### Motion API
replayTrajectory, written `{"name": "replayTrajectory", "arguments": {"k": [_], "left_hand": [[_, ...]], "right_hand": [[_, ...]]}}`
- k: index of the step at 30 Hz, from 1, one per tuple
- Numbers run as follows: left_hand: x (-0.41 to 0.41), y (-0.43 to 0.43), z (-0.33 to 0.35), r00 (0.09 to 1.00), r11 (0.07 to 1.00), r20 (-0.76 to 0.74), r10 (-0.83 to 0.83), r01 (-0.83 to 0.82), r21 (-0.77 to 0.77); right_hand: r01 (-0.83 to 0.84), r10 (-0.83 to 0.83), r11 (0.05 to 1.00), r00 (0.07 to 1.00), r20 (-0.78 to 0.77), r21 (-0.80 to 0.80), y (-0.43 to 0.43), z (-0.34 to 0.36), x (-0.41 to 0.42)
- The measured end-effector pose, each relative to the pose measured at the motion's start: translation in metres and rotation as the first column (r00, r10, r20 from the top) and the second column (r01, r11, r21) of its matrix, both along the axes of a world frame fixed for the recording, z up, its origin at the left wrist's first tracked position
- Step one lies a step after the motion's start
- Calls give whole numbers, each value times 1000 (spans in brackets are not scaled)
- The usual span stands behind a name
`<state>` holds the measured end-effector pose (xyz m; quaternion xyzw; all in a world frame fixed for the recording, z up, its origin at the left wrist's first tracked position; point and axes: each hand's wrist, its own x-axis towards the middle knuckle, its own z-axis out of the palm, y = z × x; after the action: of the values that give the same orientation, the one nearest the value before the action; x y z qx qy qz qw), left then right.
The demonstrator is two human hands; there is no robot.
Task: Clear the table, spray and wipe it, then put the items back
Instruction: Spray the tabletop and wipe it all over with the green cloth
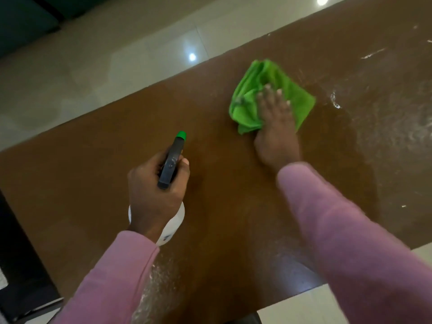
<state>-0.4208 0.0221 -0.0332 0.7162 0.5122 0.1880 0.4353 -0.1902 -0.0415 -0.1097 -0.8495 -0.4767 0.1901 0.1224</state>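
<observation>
Head view, wiping step. My left hand [154, 183] is curled round the neck of the spray bottle [171, 160], fingers wrapped under its dark trigger head; the green nozzle tip points away from me, and the white body shows below my wrist, over the near-left part of the brown table [93, 148]. I cannot tell whether the bottle's base rests on the top or hangs just above it. My right hand [275, 127] lies flat, fingers straight and spread, pressing the green microfibre cloth [252, 94] onto the middle of the table, nearer its far edge; the cloth is bunched and folded under and beyond my fingertips, not gripped. No other items show on the part of the top in view, so I judge the clearing done and the task to be in its spray-and-wipe phase. Wet film [374, 127] glistens to the right of the cloth, and a pale sheen [159, 277] lies near the close edge by my left sleeve, while the patch between the bottle and the cloth looks dull. The next move, as I read it, calls for steady downward pressure through the flat palm while I draw the cloth across the wet areas on the right and near side, keeping the folds from bunching out from under my fingers; the bottle wants setting down off the top, or a fresh squeeze on any dry patch. The tiled floor [117, 66] lies beyond the far edge.
</observation>
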Motion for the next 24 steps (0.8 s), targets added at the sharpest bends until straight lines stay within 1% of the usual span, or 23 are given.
{"name": "replayTrajectory", "arguments": {"k": [2, 3, 5, 6, 7, 8, 9, 10, 11, 12, 13, 14, 15, 16, 17, 19, 20, 21, 22, 23, 24], "left_hand": [[2, 0, 3, 1000, 1000, 13, 4, -3, -13], [2, 0, 4, 1000, 1000, 14, 1, -1, -19], [2, 0, 6, 1000, 1000, 1, 2, -2, -29], [2, -1, 6, 1000, 999, -5, 7, -7, -37], [2, 1, 6, 1000, 999, -9, 15, -15, -37], [1, 2, 7, 1000, 999, -18, 22, -22, -30], [0, 3, 7, 999, 1000, -32, 25, -25, -10], [0, 5, 7, 999, 1000, -39, 25, -25, 15], [-1, 5, 8, 999, 999, -35, 30, -29, 30], [-1, 5, 8, 999, 999, -25, 39, -38, 33], [-2, 4, 7, 999, 998, -13, 50, -50, 27], [-2, 3, 7, 998, 998, 2, 63, -63, 11], [-3, 1, 6, 997, 998, 20, 70, -70, -8], [-4, -1, 5, 997, 998, 35, 67, -66, -18], [-5, -2, 6, 997, 998, 43, 60, -60, -15], [-6, -2, 6, 997, 998, 47, 53, -52, -18], [-6, -1, 6, 997, 998, 51, 56, -55, -29], [-7, -1, 5, 997, 998, 54, 60, -58, -38], [-8, -2, 4, 996, 997, 57, 66, -63, -42], [-9, -2, 4, 996, 997, 57, 69, -67, -40], [-9, -1, 3, 996, 997, 53, 71, -70, -29]], "right_hand": [[157, -157, 987, 987, 20, -24, 15, 3, 40], [215, -214, 976, 977, 16, -35, 24, 4, 45], [282, -281, 958, 959, 27, -43, 41, 4, 21], [260, -259, 965, 965, 23, -33, 47, 5, -2], [178, -178, 984, 984, -3, -8, 52, 4, -29], [33, -32, 999, 998, -45, 16, 55, 2, -58], [-150, 153, 988, 984, -90, 34, 57, 2, -85], [-330, 334, 943, 935, -123, 50, 56, 3, -105], [-463, 467, 884, 874, -134, 59, 56, 2, -112], [-538, 541, 841, 831, -128, 59, 56, 1, -104], [-552, 554, 832, 826, -106, 49, 58, 0, -87], [-512, 512, 859, 855, -84, 31, 59, 0, -67], [-418, 418, 908, 907, -56, 23, 61, -1, -44], [-282, 282, 959, 959, -22, 17, 63, -2, -18], [-146, 146, 989, 989, 13, 0, 66, -1, 8], [61, -60, 997, 998, 33, -39, 74, 2, 39], [133, -132, 990, 991, 30, -54, 81, 3, 37], [166, -165, 983, 986, 32, -73, 88, 4, 24], [140, -138, 986, 990, 36, -85, 94, 5, 5], [43, -42, 996, 999, 17, -81, 98, 5, -21], [-120, 119, 991, 993, -16, -62, 99, 5, -48]]}}
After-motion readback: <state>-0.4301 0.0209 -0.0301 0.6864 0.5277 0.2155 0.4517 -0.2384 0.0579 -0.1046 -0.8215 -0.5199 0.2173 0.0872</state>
